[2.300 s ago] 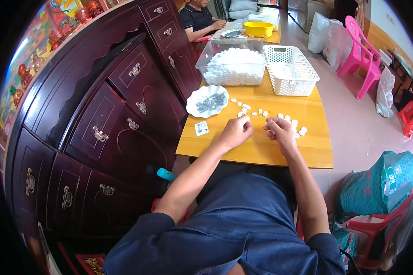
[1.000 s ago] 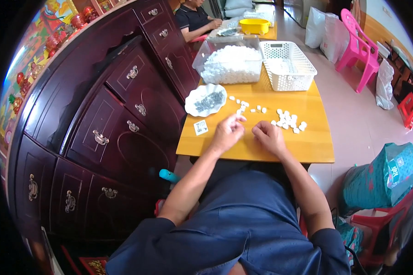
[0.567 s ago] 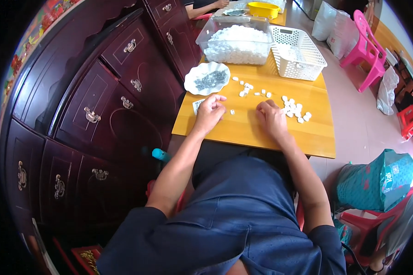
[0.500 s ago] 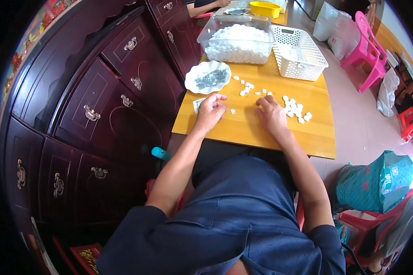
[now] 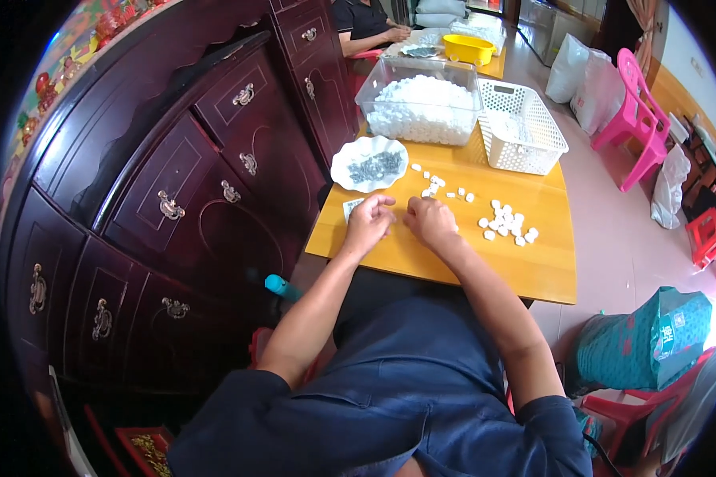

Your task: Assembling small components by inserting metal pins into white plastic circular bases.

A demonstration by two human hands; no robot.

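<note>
My left hand (image 5: 367, 222) is over the near left part of the wooden table (image 5: 537, 274), its fingers curled inward; what they hold, if anything, is too small to make out. Close beside it, my right hand (image 5: 431, 222) is closed with fingertips bent down, hiding what lies beneath. A scalloped white dish (image 5: 344, 167) of small dark grey pieces stands just beyond my left hand. A small printed card (image 5: 350, 208) lies partly under that hand. Past my right hand are scattered small white plastic pieces (image 5: 437, 182); a looser cluster of white pieces (image 5: 503, 216) lies to its right.
A clear plastic bin (image 5: 422, 133) heaped with white pieces and a white perforated basket (image 5: 525, 161) stand at the table's far side. Dark wooden cabinets (image 5: 175, 238) line the left. Another person (image 5: 366, 28) sits beyond, near a yellow tub (image 5: 469, 51). A pink chair (image 5: 640, 119) stands right.
My right hand has moved left, close to my left hand, and its fingers have closed. The small white piece between the hands is now hidden. The view has tilted up slightly.
</note>
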